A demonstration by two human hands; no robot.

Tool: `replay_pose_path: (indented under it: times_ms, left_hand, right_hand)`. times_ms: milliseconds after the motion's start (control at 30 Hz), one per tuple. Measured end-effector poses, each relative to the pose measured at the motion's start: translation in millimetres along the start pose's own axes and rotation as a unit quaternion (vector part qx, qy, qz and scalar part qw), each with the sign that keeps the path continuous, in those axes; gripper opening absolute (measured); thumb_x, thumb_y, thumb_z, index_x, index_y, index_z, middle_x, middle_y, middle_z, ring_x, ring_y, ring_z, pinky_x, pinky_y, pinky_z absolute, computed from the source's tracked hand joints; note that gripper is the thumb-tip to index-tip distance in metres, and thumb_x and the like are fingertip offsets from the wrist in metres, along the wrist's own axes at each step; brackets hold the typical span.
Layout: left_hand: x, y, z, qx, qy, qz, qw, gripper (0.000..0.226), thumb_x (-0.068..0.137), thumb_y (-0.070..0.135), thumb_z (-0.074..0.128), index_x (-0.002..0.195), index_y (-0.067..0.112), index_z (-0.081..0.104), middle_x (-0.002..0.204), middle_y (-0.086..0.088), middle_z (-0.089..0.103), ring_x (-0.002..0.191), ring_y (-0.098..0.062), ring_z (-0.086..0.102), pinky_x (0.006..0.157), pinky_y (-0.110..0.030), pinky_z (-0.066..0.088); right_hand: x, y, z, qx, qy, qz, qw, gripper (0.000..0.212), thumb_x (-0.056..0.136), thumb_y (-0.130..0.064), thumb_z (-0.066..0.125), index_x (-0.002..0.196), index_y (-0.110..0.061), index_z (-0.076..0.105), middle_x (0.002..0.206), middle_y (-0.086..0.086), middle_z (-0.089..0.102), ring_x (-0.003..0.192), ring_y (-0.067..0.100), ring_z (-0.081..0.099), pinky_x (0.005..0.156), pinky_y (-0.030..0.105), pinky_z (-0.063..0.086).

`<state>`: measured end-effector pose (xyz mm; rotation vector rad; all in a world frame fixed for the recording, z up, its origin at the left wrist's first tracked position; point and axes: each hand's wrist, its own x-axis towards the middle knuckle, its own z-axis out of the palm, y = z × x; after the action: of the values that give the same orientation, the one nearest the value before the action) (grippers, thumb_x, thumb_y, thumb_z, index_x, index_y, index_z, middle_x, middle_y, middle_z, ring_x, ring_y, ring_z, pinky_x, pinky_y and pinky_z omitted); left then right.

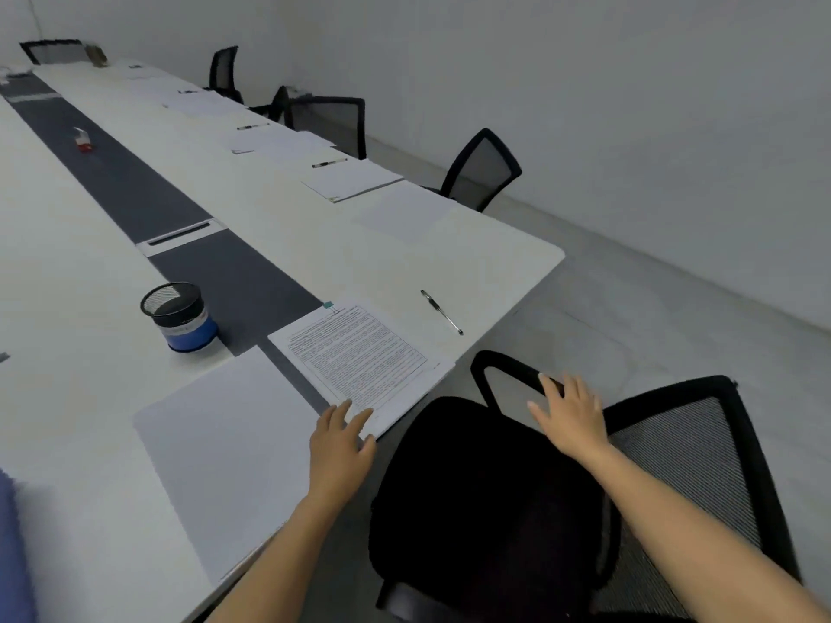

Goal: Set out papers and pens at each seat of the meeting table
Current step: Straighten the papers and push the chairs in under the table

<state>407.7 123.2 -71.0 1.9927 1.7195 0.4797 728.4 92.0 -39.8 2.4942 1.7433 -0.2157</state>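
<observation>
One printed document [359, 353], held at its far corner by a small teal binder clip [328, 305], lies at the near end of the meeting table [314, 245], partly across the dark centre strip [117, 182] and reaching the table's edge. The left hand [339, 438] rests on the document's nearest corner with its fingers straight and flat, gripping nothing. A pen [441, 312] lies on the white top to the right of the pages, apart from them and close to the table's edge. The right hand [569, 411] is open too, fingers spread, its tips at the black armrest [503, 366] of the mesh-backed office chair [701, 465] pulled in at this seat; whether it presses on the armrest I cannot tell. Left of the document lies a blank white sheet [216, 447], and beyond that stands a black mesh pen cup [177, 314] on a blue base. Further along the same side, another stack of papers [353, 179] has a pen [329, 163] above it, with more such sets blurred in the distance
</observation>
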Motion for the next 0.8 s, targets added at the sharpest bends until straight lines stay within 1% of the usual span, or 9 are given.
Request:
replay_pose_path:
  times_ms: [100, 200, 267, 367, 433, 533, 633, 700, 800]
  left_hand:
    - [-12.1, 23.5, 19.0, -0.004, -0.023, 0.004, 1.0, 0.045, 0.096, 0.031, 0.04, 0.14, 0.025, 0.044, 0.153, -0.004, 0.029, 0.143, -0.024, 0.017, 0.114, -0.04, 0.02]
    - [-28.6, 53.8, 40.8, -0.018, -0.031, -0.005, 0.999, 0.045, 0.096, 0.029, 0.045, 0.141, 0.025, 0.042, 0.153, -0.002, 0.029, 0.143, -0.022, 0.017, 0.115, -0.041, 0.021]
    - [-45.0, 79.5, 64.5, -0.02, -0.031, -0.031, 0.999, 0.045, 0.096, 0.03, 0.045, 0.14, 0.026, 0.043, 0.153, -0.001, 0.028, 0.143, -0.022, 0.016, 0.114, -0.041, 0.022]
    - [-75.7, 120.7, 108.1, -0.052, -0.024, -0.083, 0.995, 0.043, 0.095, 0.031, 0.046, 0.138, 0.027, 0.045, 0.152, 0.0, 0.03, 0.142, -0.023, 0.016, 0.113, -0.043, 0.022]
    - [-100.8, 146.4, 138.8, -0.068, -0.039, -0.116, 0.99, 0.042, 0.095, 0.031, 0.046, 0.137, 0.027, 0.046, 0.151, 0.001, 0.032, 0.142, -0.022, 0.017, 0.112, -0.042, 0.023]
    - [-136.7, 176.6, 175.2, -0.078, -0.082, -0.15, 0.982, 0.041, 0.095, 0.031, 0.046, 0.136, 0.028, 0.047, 0.151, 0.001, 0.032, 0.142, -0.023, 0.016, 0.111, -0.041, 0.024]
    - [-157.0, 195.7, 191.6, -0.09, -0.116, -0.156, 0.977, 0.041, 0.094, 0.031, 0.048, 0.134, 0.028, 0.048, 0.149, 0.001, 0.035, 0.14, -0.023, 0.021, 0.11, -0.04, 0.028]
    - [-162.7, 205.6, 196.1, -0.107, -0.148, -0.144, 0.973, 0.042, 0.093, 0.031, 0.05, 0.135, 0.025, 0.048, 0.146, 0.0, 0.039, 0.137, -0.022, 0.03, 0.109, -0.036, 0.034]
    - [-168.1, 218.6, 195.7, -0.147, -0.195, -0.134, 0.96, 0.044, 0.095, 0.029, 0.051, 0.137, 0.021, 0.046, 0.143, -0.002, 0.043, 0.129, -0.018, 0.042, 0.098, -0.023, 0.039]
  right_hand:
    - [-4.7, 51.1, -12.6, -0.015, 0.026, 0.053, 0.998, 0.057, 0.098, -0.047, 0.028, 0.149, -0.023, 0.018, 0.155, 0.014, 0.014, 0.144, 0.029, 0.008, 0.114, 0.048, 0.018]
    - [-11.5, 104.6, -20.0, -0.006, 0.036, 0.087, 0.996, 0.048, 0.098, -0.037, 0.034, 0.142, -0.018, 0.032, 0.152, 0.017, 0.018, 0.142, 0.03, 0.01, 0.114, 0.05, 0.018]
    - [-17.2, 143.5, -16.4, -0.01, 0.024, 0.104, 0.994, 0.043, 0.098, -0.034, 0.035, 0.137, -0.016, 0.039, 0.152, 0.017, 0.018, 0.143, 0.031, 0.008, 0.114, 0.051, 0.017]
    - [-24.7, 192.9, -9.0, -0.011, 0.004, 0.12, 0.993, 0.043, 0.097, -0.034, 0.036, 0.136, -0.016, 0.04, 0.155, 0.018, 0.01, 0.144, 0.033, 0.002, 0.114, 0.053, 0.012]
    - [-34.8, 221.3, -3.3, 0.007, -0.01, 0.131, 0.991, 0.043, 0.096, -0.033, 0.039, 0.136, -0.017, 0.039, 0.155, 0.018, 0.01, 0.144, 0.033, 0.005, 0.114, 0.052, 0.014]
    - [-53.6, 250.9, 9.2, 0.145, -0.033, 0.157, 0.976, 0.058, 0.094, -0.029, 0.046, 0.145, -0.019, 0.021, 0.147, 0.02, 0.021, 0.132, 0.037, 0.027, 0.105, 0.047, 0.032]
    - [-63.1, 260.6, 22.0, 0.319, -0.049, 0.154, 0.934, 0.073, 0.094, -0.017, 0.046, 0.15, -0.015, -0.001, 0.139, 0.023, 0.035, 0.114, 0.038, 0.049, 0.091, 0.038, 0.044]
    - [-65.4, 258.8, 28.6, 0.381, -0.05, 0.163, 0.909, 0.068, 0.095, -0.009, 0.041, 0.149, -0.007, 0.0, 0.139, 0.022, 0.042, 0.113, 0.038, 0.052, 0.091, 0.038, 0.047]
    - [-69.4, 250.9, 37.4, 0.45, -0.034, 0.206, 0.868, 0.05, 0.094, -0.005, 0.038, 0.141, -0.001, 0.02, 0.131, 0.023, 0.048, 0.109, 0.039, 0.053, 0.091, 0.042, 0.048]
